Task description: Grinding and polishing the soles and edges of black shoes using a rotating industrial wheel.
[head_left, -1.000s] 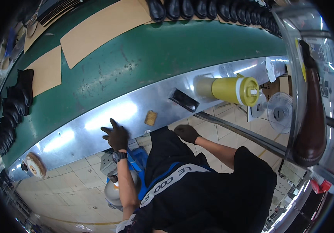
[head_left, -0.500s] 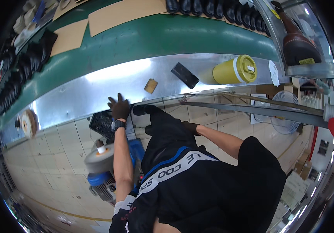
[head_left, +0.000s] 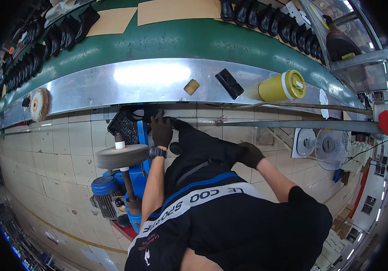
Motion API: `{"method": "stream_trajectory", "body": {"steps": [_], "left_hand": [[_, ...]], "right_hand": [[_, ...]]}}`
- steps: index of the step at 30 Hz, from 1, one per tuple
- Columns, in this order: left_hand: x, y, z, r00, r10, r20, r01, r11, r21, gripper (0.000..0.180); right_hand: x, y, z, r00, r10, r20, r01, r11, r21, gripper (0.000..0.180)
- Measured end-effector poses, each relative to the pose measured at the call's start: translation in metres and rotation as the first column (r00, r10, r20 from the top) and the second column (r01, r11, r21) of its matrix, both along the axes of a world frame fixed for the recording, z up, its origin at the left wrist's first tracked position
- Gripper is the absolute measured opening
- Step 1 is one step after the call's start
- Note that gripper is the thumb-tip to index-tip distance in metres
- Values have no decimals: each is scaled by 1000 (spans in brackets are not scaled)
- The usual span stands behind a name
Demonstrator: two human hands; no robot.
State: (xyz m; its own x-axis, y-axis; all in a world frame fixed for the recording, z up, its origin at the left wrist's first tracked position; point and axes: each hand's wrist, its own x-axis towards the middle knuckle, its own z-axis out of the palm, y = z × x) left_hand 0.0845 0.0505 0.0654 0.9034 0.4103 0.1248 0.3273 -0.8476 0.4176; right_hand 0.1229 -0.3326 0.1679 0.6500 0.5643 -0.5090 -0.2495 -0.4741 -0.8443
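Note:
My left hand (head_left: 161, 131), in a dark brown glove with a watch at the wrist, is below the bench edge, beside a grey buffing wheel (head_left: 121, 156). Its fingers point away from me and look apart, with nothing visible in them. Just beyond the fingertips is a black crate (head_left: 121, 124) with dark items in it, hard to make out. My right hand (head_left: 251, 156), gloved too, is by my right thigh; its fingers blend into the black trousers. The wheel sits on the shaft of a blue machine with a motor (head_left: 103, 192).
On the metal bench edge (head_left: 90, 88) lie a tan block (head_left: 191, 86), a black rectangular item (head_left: 229, 83) and a yellow-green cup (head_left: 282, 86). A white buffing wheel (head_left: 39, 105) is at the left. Black boots (head_left: 252, 18) line the green surface. A fan (head_left: 332, 149) stands at the right.
My left hand has moved from over the bench edge down toward me and slightly right. My right hand has shifted right, away from my lap. The view has shifted, showing more of the machine.

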Motion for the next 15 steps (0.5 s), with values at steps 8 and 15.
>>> {"method": "stream_trajectory", "body": {"steps": [8,15], "left_hand": [[-32,-26,48,918,-346,-192,351,936,-7,25],[-18,-26,55,941,-325,-93,319,945,-73,29]], "right_hand": [[54,-5,82,694,-665,-275,688,725,-16,32],[164,-13,-3,686,-679,-260,718,689,97,28]]}}
